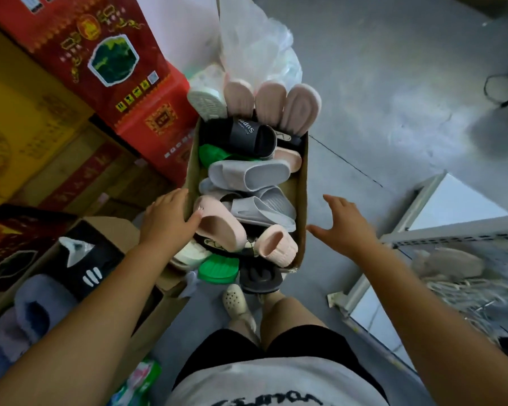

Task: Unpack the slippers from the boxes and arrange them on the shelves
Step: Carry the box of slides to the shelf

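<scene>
Head view, mid-frame: slippers (pixel 247 174) in box (pixel 302 189) likely light, soft foam, best pinched at straps; left hand (pixel 167 221) clasping box wall, right hand (pixel 346 224) spread, empty.

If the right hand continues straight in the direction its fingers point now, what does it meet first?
Most likely the right wall of the cardboard box: the right hand is open beside it, fingers aimed forward and slightly left. Depth is unclear; it might pass over the rim to the grey slippers.

Grey floor (pixel 393 68) carries a cardboard box (pixel 301 194) of slippers (pixel 247 174).
</scene>
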Demonstrator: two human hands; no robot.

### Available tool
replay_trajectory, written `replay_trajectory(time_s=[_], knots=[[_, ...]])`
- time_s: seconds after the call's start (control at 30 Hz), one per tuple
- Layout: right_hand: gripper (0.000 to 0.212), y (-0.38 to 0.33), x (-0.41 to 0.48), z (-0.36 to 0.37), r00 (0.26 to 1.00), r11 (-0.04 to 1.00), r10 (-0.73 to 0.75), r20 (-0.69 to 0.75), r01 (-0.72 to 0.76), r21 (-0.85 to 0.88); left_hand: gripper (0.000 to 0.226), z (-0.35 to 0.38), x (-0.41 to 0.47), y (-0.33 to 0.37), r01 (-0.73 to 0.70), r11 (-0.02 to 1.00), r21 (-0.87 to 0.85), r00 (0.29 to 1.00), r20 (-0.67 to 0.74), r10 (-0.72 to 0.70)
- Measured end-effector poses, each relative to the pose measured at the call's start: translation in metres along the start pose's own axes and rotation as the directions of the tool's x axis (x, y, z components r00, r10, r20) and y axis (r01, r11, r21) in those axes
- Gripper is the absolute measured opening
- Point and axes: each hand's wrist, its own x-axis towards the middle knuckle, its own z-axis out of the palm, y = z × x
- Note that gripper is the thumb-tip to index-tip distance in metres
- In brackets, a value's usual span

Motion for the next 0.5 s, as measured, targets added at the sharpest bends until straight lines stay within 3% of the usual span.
replay_trajectory(time_s=[0.2,0.5], knots=[[0.085,0.017,0.075,0.019,0.996,0.997,0.067,0.063,-0.070,0.045,0.049,0.034,0.058,-0.003,0.179,0.983,-0.042,0.980,0.099,-0.174],[0.080,0.034,0.177,0.080,0.978,0.961,0.164,0.129,-0.188,0.204,0.065,0.100,0.154,-0.026,0.347,0.935,-0.075,0.928,0.172,-0.331]])
